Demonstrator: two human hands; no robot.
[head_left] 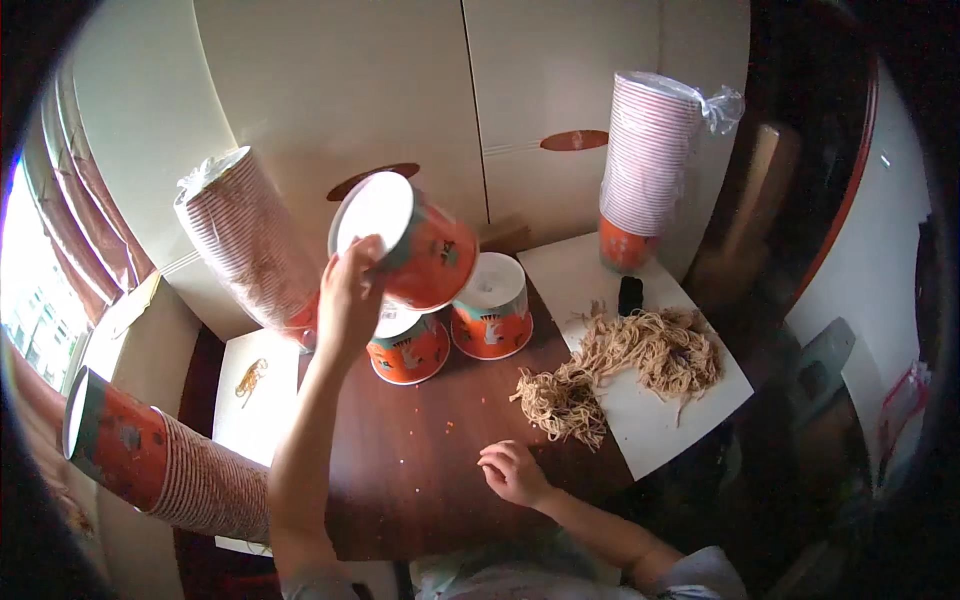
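My left hand [352, 290] is closed on the base edge of an orange paper tub [440, 250], held tilted in the air with its white bottom up and to the left. Beneath it, two more orange paper tubs stand upside down on the brown table: the left tub [410, 352], partly covered by the held one, and the right tub [492, 325]. My right hand [515, 473] hovers over or rests at the table's near part, fingers curled with nothing visible in them. Nearest to it lies a tangled bunch of tan string [565, 408].
Tall stacks of tubs stand at the back left [245, 235] and back right [648, 160], both in clear plastic. Another tub stack [190, 470] leans at the left. More string [670, 352] lies on a white board [690, 420] beside a small black object [630, 296]. Cabinet doors [380, 90] close off the back.
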